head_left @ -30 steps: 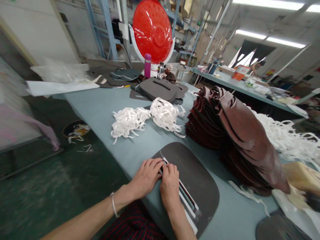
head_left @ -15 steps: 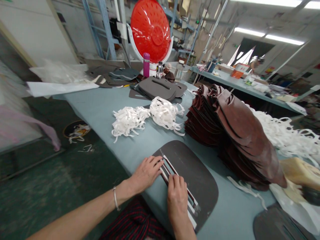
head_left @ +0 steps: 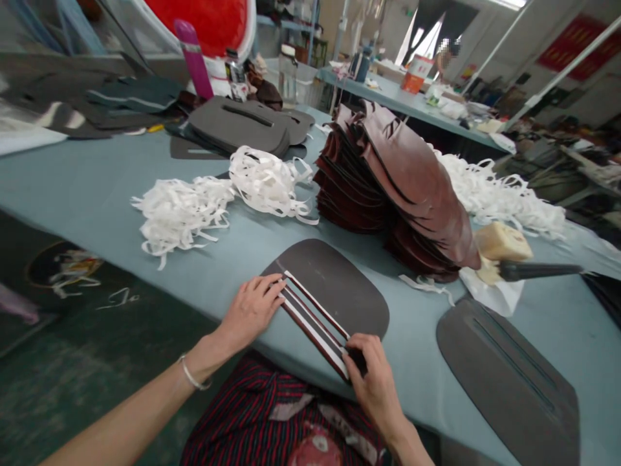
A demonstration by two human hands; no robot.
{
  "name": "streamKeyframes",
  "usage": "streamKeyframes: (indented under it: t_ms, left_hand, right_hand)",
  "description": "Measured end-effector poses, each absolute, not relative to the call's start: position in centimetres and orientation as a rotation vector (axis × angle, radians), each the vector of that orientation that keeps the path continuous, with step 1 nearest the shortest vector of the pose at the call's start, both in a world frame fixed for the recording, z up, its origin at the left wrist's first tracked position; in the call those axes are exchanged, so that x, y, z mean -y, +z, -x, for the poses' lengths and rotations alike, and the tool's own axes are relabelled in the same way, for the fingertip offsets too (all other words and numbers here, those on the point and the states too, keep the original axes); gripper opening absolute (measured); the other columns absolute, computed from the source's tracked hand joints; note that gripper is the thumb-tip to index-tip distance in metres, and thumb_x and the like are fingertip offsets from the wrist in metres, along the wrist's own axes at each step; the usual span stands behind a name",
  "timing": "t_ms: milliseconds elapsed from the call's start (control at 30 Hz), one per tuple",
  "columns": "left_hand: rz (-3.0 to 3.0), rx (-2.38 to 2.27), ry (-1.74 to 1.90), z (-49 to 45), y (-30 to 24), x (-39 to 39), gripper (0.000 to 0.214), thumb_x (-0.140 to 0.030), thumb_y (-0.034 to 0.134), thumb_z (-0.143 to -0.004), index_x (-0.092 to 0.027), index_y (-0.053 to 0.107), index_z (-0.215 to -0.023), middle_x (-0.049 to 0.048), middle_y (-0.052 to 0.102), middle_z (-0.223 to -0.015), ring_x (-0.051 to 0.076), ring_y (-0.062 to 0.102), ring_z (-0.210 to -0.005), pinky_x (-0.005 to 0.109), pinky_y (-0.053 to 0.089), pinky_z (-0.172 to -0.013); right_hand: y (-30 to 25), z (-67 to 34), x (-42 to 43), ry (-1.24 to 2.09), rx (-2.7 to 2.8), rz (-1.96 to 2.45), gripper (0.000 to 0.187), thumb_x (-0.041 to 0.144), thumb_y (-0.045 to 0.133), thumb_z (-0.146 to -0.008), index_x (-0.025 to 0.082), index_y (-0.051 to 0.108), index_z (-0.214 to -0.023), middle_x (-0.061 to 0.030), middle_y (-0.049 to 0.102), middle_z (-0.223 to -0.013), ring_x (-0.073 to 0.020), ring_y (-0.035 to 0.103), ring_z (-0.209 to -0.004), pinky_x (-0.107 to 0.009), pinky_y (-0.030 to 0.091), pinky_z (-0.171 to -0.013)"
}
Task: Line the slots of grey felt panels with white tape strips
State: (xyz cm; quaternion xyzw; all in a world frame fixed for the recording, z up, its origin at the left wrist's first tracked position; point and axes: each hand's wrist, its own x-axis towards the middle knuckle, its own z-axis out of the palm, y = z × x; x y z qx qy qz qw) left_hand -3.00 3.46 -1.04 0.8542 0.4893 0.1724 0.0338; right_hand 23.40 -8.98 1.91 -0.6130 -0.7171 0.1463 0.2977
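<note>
Works at a table (head_left: 410, 362), blue-grey and spread across most of the scene, above a dark green floor (head_left: 97, 349) at near left. Faces a cluttered room with a far table (head_left: 388, 97) and a red banner (head_left: 579, 48) at far right. Has a brown stack (head_left: 412, 175) right of centre, white tape (head_left: 182, 210) heaped to its left, and a slotted spare panel (head_left: 509, 375) at near right. Has the grey panel (head_left: 334, 285) lying flat at near centre by the table's edge, with white-and-brown strips (head_left: 310, 323) along its near side. Lays the left hand (head_left: 250, 310) open, fingers outstretched over the strips' left end. Curls the right hand (head_left: 376, 372) at their right end, touching it. Has a purple flask (head_left: 194, 58) tilted in view at far left, and a yellow block (head_left: 504, 243) beyond the spare panel.

Shows a red dish (head_left: 204, 26) cut off at the top and the spare panel cut off at the bottom. Shows a co-worker (head_left: 440, 61) only small and blurred beyond the far table. Cannot make out the scraps (head_left: 77, 268) on the floor at left, nor tell of any pinch between right thumb and fingers.
</note>
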Motion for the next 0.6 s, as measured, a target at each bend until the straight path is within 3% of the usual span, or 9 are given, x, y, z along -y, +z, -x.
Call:
streamKeyframes:
  t_ms: [167, 367, 600]
  left_hand:
    - [-2.629, -1.528, 0.583, 3.1, -1.3, -3.3, 0.031, -0.032, 0.043, -0.094, -0.023, 0.058, -0.119, 0.0108, 0.052, -0.133, 0.027, 0.050, -0.112, 0.044, 0.044, -0.089]
    - [-2.777, -1.146, 0.539, 3.1, -1.2, -3.2, 0.039, -0.010, 0.034, -0.093, -0.020, 0.054, -0.125, 0.0091, 0.055, -0.132, 0.020, 0.044, -0.127, 0.041, 0.038, -0.102]
    - [-2.759, -1.164, 0.604, 3.0, -1.2, -3.4, 0.038, -0.011, 0.032, -0.094, -0.016, 0.054, -0.124, 0.0109, 0.056, -0.130, 0.019, 0.048, -0.123, 0.043, 0.035, -0.109]
  right_hand:
    - [1.3, -23.5, 9.9, 0.442, 1.874, 1.630, 0.023, 0.011, 0.045, -0.089, 0.021, 0.055, -0.107, -0.0073, 0.059, -0.100, -0.0195, 0.054, -0.097, -0.036, 0.048, -0.083]
    - [0.2, -23.6, 10.2, 0.338, 2.054, 1.547, 0.022, 0.007, 0.044, -0.090, 0.021, 0.054, -0.104, -0.0048, 0.061, -0.093, -0.0187, 0.052, -0.088, -0.034, 0.043, -0.077]
    - [0.1, -23.5, 9.8, 0.319, 2.032, 1.532, 0.020, 0.008, 0.044, -0.089, 0.021, 0.054, -0.100, -0.0039, 0.060, -0.090, -0.0173, 0.053, -0.080, -0.031, 0.044, -0.071]
